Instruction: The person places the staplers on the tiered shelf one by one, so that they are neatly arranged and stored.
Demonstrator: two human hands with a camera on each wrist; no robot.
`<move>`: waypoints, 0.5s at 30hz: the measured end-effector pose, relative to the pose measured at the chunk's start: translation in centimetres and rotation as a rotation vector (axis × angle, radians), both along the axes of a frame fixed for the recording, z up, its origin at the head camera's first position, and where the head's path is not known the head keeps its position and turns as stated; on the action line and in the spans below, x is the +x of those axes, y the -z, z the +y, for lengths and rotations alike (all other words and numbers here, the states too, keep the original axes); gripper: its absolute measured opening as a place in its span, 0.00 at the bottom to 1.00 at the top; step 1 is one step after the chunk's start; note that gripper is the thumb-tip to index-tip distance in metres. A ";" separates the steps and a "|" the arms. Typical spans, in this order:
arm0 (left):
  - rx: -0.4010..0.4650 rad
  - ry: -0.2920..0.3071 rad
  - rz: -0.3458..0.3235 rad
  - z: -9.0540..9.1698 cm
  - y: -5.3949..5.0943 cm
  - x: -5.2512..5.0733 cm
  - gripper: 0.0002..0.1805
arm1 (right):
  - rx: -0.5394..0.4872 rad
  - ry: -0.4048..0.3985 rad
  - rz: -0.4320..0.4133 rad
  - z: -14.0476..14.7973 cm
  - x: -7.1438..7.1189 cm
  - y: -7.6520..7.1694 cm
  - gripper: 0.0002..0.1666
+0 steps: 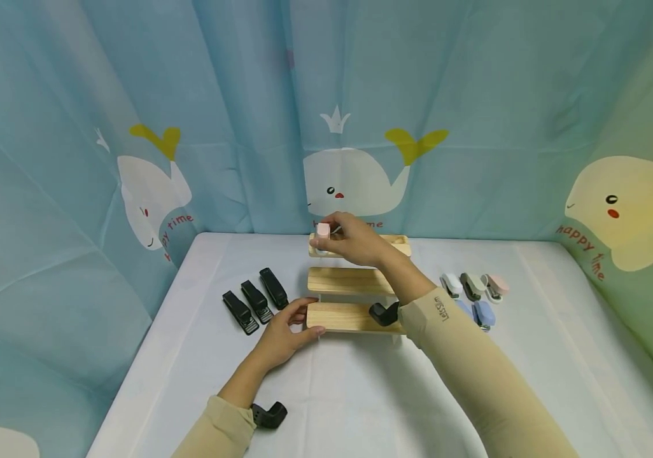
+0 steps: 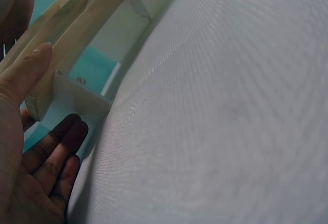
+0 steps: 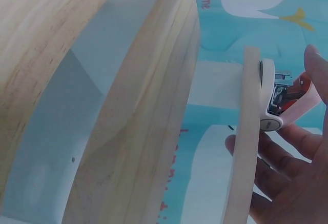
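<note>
A three-step wooden display stand [image 1: 342, 278] with pale side supports stands in the middle of the table. Around a small pink and white stapler [image 3: 270, 96] at the left end of the top step are the thumb and fingers of my right hand [image 1: 355, 239]. In the right wrist view, the stapler's base is against the top board [image 3: 247, 106], and some fingers reach past that board's edge. My left hand [image 1: 282, 336] holds the left end of the lowest step. Its thumb [image 2: 36, 67] lies on the board, and the lower fingers extend beside the side support.
Three black staplers [image 1: 254, 300] lie in a slanted row left of the stand. To its right are several small staplers, among them a pink one [image 1: 497, 286] and a blue one [image 1: 484, 313], partly behind my right forearm. A whale-print curtain [image 1: 246, 159] hangs behind the table.
</note>
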State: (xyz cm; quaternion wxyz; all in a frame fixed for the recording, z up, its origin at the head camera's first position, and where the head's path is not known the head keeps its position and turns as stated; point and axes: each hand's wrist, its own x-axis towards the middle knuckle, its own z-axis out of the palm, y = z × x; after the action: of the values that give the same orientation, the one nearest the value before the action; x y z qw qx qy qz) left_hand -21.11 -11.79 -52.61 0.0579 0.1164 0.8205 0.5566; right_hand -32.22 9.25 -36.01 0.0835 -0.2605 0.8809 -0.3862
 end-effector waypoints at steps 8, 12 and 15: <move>-0.011 -0.012 0.004 0.0 -0.1 0.1 0.34 | 0.008 -0.006 -0.007 0.0 0.1 -0.2 0.37; -0.009 -0.013 0.007 0.0 0.0 0.1 0.34 | 0.018 -0.011 -0.009 0.1 0.2 -0.2 0.40; -0.007 -0.012 0.007 0.1 0.0 0.2 0.34 | 0.015 -0.014 -0.017 0.3 0.2 -0.2 0.41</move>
State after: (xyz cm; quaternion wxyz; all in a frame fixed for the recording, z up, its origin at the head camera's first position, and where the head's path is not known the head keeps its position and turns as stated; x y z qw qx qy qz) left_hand -20.95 -11.73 -52.57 0.0522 0.1132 0.8233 0.5538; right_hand -31.99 9.52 -35.80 0.0958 -0.2628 0.8811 -0.3813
